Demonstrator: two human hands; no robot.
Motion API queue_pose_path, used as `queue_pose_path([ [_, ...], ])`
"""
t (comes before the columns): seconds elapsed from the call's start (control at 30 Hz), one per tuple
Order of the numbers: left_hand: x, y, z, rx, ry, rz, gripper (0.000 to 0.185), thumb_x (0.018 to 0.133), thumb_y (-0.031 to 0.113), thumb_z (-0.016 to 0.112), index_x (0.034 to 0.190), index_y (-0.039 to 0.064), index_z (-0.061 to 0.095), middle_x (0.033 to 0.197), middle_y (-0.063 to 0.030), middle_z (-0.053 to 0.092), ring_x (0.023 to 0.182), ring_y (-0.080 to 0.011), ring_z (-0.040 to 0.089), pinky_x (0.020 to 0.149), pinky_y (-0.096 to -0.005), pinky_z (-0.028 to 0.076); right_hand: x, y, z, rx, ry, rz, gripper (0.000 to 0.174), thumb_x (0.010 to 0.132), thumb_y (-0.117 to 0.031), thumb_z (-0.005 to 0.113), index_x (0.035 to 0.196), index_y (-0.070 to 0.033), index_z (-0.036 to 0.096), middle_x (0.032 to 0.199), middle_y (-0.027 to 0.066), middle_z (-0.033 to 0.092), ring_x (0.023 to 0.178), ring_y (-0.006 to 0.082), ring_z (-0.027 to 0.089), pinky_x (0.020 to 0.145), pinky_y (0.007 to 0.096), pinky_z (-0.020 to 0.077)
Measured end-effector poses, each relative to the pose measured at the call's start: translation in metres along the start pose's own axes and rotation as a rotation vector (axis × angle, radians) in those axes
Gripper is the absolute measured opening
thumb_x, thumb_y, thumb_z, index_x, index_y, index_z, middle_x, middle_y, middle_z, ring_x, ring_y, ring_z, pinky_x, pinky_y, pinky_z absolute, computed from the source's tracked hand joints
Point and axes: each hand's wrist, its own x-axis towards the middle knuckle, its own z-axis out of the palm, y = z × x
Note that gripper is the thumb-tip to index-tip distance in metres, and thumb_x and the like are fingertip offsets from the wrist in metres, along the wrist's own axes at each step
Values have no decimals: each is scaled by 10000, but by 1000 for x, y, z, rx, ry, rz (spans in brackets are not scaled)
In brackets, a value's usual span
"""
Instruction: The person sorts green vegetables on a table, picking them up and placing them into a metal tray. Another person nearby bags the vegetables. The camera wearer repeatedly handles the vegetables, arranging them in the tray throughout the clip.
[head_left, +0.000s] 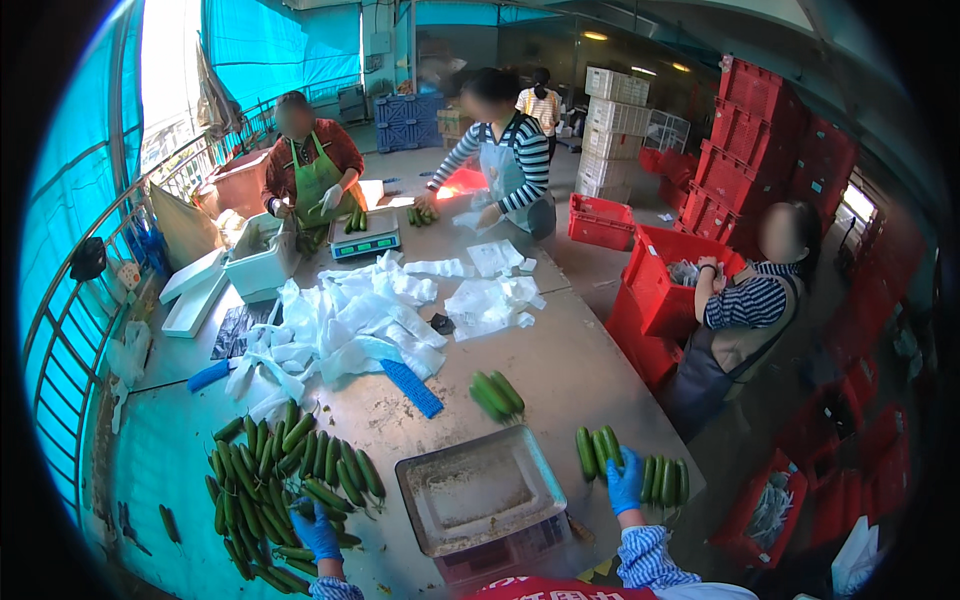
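Note:
My left hand (319, 529), in a blue glove, is at the right edge of a big pile of cucumbers (255, 480), its fingers around a cucumber. My right hand (625, 481), also gloved in blue, touches the lower end of a group of cucumbers (598, 451); whether it grips one cannot be told. Close to its right lies another row of cucumbers (664, 481). Between my hands stands a scale with a worn metal tray (480, 487) bearing nothing but dirt. Beyond the tray lie a few more cucumbers (497, 395).
White foam and plastic wrapping (352, 322) covers the table's middle, with a blue foam net (412, 388) beside it. Across the table, two people stand near another scale (365, 241). At the right, a person reaches into a red crate (652, 292); stacked red crates (739, 142) stand behind.

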Motion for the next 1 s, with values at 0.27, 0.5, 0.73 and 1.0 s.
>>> queue_pose_path([
  [0.27,-111,200,106,377,-876,716,139,824,244,716,850,108,703,663,-114,578,671,-345,560,633,-429,453,-97,-205,53,1450,-1439,1097,591,1037,-462,351,1422,-18,415,1371,206,504,1269,323,501,1084,455,397],
  [0.5,-166,195,105,288,-899,1137,385,786,193,701,1159,287,678,1059,-45,628,914,-244,631,782,-379,525,-80,-219,68,1616,-1143,1109,555,969,-270,561,1449,-58,379,1242,161,570,1141,257,571,1009,388,472],
  [0.73,-157,131,43,413,-1037,695,386,797,125,689,1180,175,673,1119,-116,643,973,-311,640,809,-416,528,-70,-160,119,774,-1064,664,473,883,-214,695,1287,-45,518,1093,111,654,921,224,651,760,351,545],
  [1.0,-94,33,8,16,-420,-258,173,946,130,620,1063,18,681,1013,-79,683,900,-144,636,801,-296,501,-71,-189,146,107,-731,-231,607,789,-198,714,1329,-55,475,1150,225,616,1041,388,616,858,450,508],
])
